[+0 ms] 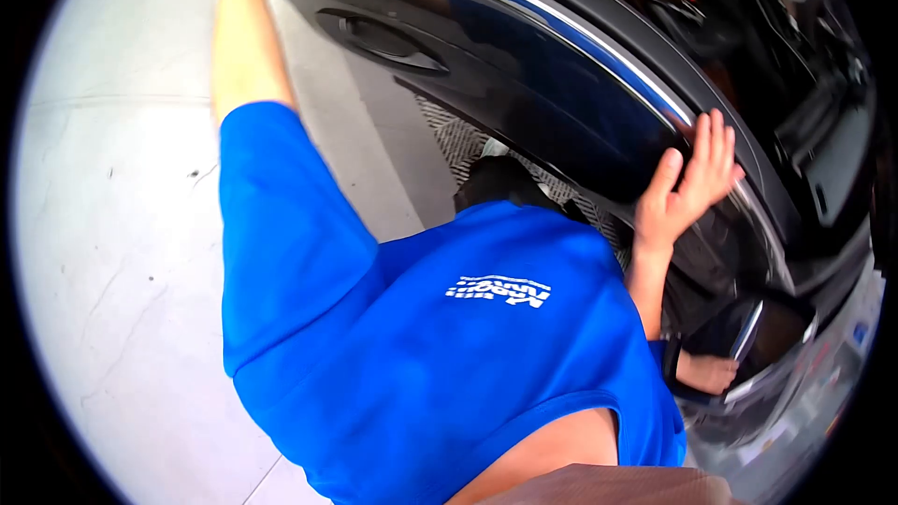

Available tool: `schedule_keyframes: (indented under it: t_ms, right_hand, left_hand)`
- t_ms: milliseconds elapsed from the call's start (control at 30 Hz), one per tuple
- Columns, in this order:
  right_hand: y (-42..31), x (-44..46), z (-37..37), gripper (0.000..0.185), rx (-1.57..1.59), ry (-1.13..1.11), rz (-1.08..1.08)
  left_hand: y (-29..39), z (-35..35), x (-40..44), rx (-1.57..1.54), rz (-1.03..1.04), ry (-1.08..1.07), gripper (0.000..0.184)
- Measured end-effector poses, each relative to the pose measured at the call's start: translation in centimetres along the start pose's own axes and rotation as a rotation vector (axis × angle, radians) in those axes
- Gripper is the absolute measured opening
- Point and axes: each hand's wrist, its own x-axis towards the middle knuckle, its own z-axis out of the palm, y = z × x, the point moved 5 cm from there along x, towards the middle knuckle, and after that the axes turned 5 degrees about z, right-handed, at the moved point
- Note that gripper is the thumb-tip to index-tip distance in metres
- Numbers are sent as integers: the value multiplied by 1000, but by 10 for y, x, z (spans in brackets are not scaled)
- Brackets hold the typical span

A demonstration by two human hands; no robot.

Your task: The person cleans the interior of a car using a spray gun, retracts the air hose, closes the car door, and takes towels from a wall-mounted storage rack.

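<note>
My left arm [245, 37] stretches up along the left side, and its hand lies beyond the top edge of the view. My right hand [690, 176] rests open on the chrome trim at the upper edge of a dark car door [543, 47], its fingers extended and its thumb apart. The door stands open in front of my body, with its outer handle [393, 42] toward the upper left. Below my right hand is a glossy black side mirror [762, 337]. Part of a hand [706, 372] shows at the mirror; whether it is a reflection I cannot tell.
Beyond the door is the dark car interior [748, 56], holding several small items. Pale floor [112, 224] spreads on the left, and a patterned dark grating [449, 136] shows under the door. My blue shirt [449, 346] fills the lower middle.
</note>
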Motion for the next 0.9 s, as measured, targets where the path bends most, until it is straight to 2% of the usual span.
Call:
schedule_keyframes:
  t_ms: [67, 100, 167, 233, 267, 400, 433, 467, 567, 600, 633, 733, 867, 900]
  right_hand:
    - [8, -9, -24, 42, 254, 104, -36]
    - [12, -16, -34, 38, 280, 94, -69]
    - [21, -39, -54, 26, 472, 37, -122]
    - [46, -75, -49, 18, 517, -46, -42]
    - [61, -94, -46, 17, 554, -140, 129]
    - [84, -145, -37, 20, 929, -470, 505]
    - [97, -164, -15, 23, 964, -581, 492]
    - [95, -167, -35, 30, 1031, -572, 511]
    - [104, -206, -12, 41, 1158, -767, 634]
    - [95, -192, -46, 42, 824, -832, 436]
    - [99, -195, -61, 43, 970, -884, 456]
    - [153, -243, -102, 40, 1022, -866, 421]
    - [258, -333, -196, 37, 1170, -676, 749]
    - [291, -366, -212, 37, 1167, -614, 909]
  left_hand:
    - [-15, 22, -27, 3, -296, -12, 48]
    - [-6, 45, -45, -102, -345, -12, 42]
    - [-45, 80, -84, -134, -384, -35, 41]
    - [-95, 123, -137, -110, -445, -50, 40]
    - [-117, 149, -169, -81, -483, -55, 40]
    - [-173, 212, -298, 134, -625, -100, 38]
    - [-175, 218, -329, 189, -664, -119, 38]
    - [-176, 222, -355, 241, -688, -137, 37]
    - [-162, 221, -411, 363, -716, -200, 36]
    - [-159, 221, -428, 388, -722, -226, 35]
    - [-154, 225, -441, 419, -722, -247, 35]
    - [-142, 247, -494, 484, -718, -303, 34]
    - [-142, 311, -591, 540, -786, -456, 32]
    - [-142, 338, -622, 544, -825, -536, 31]
